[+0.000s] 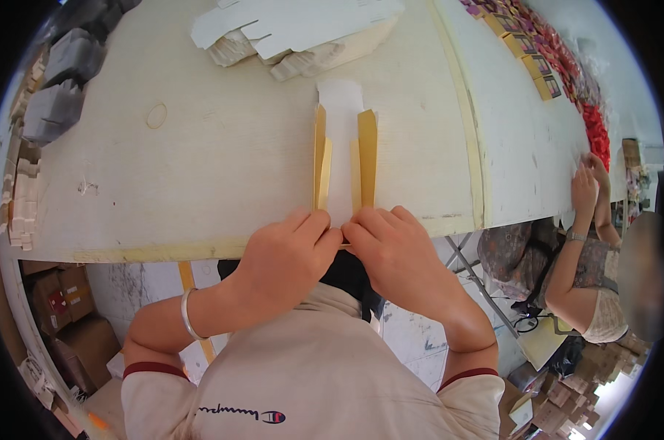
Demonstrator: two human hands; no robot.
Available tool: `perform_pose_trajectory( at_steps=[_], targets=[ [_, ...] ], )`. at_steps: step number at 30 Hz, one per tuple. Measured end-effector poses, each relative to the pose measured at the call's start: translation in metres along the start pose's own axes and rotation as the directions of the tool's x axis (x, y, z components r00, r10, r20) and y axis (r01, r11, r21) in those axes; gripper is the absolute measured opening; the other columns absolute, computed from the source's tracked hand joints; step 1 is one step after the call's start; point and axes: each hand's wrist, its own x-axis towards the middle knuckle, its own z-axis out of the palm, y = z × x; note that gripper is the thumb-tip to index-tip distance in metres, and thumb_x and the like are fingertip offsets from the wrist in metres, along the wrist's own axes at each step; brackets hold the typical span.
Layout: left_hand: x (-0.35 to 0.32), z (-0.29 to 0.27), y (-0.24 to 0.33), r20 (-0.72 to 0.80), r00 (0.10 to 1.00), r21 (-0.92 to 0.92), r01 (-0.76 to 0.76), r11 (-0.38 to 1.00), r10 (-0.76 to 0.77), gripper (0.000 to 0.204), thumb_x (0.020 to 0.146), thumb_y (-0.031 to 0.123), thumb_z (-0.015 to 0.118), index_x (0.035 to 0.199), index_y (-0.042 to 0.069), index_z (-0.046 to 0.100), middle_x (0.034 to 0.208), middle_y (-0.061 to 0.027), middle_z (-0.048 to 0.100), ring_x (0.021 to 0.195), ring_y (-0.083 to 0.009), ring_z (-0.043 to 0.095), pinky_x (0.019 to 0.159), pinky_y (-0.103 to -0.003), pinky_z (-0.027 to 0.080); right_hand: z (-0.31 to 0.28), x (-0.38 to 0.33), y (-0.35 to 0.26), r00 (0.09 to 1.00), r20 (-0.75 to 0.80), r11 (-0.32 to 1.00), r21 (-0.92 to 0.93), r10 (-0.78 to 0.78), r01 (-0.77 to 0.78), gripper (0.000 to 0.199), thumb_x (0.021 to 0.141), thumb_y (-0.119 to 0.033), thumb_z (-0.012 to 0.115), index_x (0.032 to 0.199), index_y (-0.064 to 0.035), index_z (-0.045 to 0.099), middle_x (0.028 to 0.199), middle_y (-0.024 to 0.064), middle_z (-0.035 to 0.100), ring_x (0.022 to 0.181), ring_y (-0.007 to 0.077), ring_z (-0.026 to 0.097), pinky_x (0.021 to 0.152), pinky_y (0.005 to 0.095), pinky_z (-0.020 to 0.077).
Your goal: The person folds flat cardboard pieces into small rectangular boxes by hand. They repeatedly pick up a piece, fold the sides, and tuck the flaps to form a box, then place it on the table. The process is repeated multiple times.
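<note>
A partly folded paper box (343, 139), white inside with gold side walls, lies at the table's front edge. Its long sides stand up and its far end flap lies flat. My left hand (291, 246) pinches the near left corner between thumb and fingers. At the near right corner, my right hand (387, 242) grips the box the same way. The two thumbs almost meet at the near end, so the folds under my fingers are hidden. Beyond the box lies a stack of flat white box blanks (302, 37).
A rubber band (156, 115) lies on the table (222, 161). Grey plastic-wrapped bundles (53, 110) line the left side. At the right, a co-worker's hands (588, 180) work beside red packets (596, 136) and a row of small gold boxes (533, 66). Cartons (68, 301) stand below on the left.
</note>
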Motion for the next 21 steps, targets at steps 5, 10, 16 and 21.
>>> perform_pose_trajectory(
  at_steps=[5,10,16,21],
  targets=[
    [-0.001,-0.004,0.002,0.112,0.994,0.055,0.002,0.998,-0.008,0.009,0.075,0.003,0.066,0.084,0.002,0.063,0.080,-0.0054,0.054,0.074,-0.0218,0.053,0.058,-0.030,0.048,-0.002,0.002,0.002,0.999,0.051,0.999,0.040,-0.002,0.000,0.012,0.072,0.001,0.061,0.081,-0.0032,0.055,0.079,0.0075,0.048,0.070,0.0218,0.049,0.064,0.0319,0.0369],
    [0.006,-0.014,-0.008,0.182,0.983,-0.093,0.037,0.995,-0.019,0.011,0.074,0.004,0.066,0.084,0.001,0.062,0.083,-0.0074,0.054,0.080,-0.0235,0.053,0.063,-0.032,0.050,-0.005,-0.006,0.012,0.995,-0.048,0.997,0.008,-0.082,0.083,0.014,0.072,-0.001,0.060,0.086,-0.0008,0.057,0.085,0.0071,0.047,0.073,0.0212,0.047,0.068,0.0308,0.0396],
    [0.004,-0.009,-0.020,0.163,0.981,-0.136,-0.083,0.987,0.105,0.011,0.075,0.003,0.064,0.086,0.001,0.062,0.086,-0.0087,0.056,0.082,-0.0252,0.055,0.070,-0.032,0.050,0.003,-0.007,0.008,0.995,-0.030,0.990,-0.109,-0.096,0.092,0.018,0.070,-0.003,0.061,0.088,-0.0004,0.058,0.088,0.0078,0.048,0.074,0.0204,0.047,0.066,0.0315,0.0416],
    [0.004,-0.013,-0.024,0.176,0.976,-0.171,-0.099,0.980,0.129,0.013,0.077,0.001,0.064,0.091,0.001,0.062,0.088,-0.0091,0.057,0.080,-0.0256,0.057,0.070,-0.032,0.051,0.012,-0.013,0.006,0.992,-0.128,0.978,0.204,-0.009,0.036,0.018,0.076,-0.001,0.065,0.093,0.0007,0.059,0.098,0.0099,0.052,0.082,0.0249,0.053,0.071,0.0346,0.0466]
  ],
)
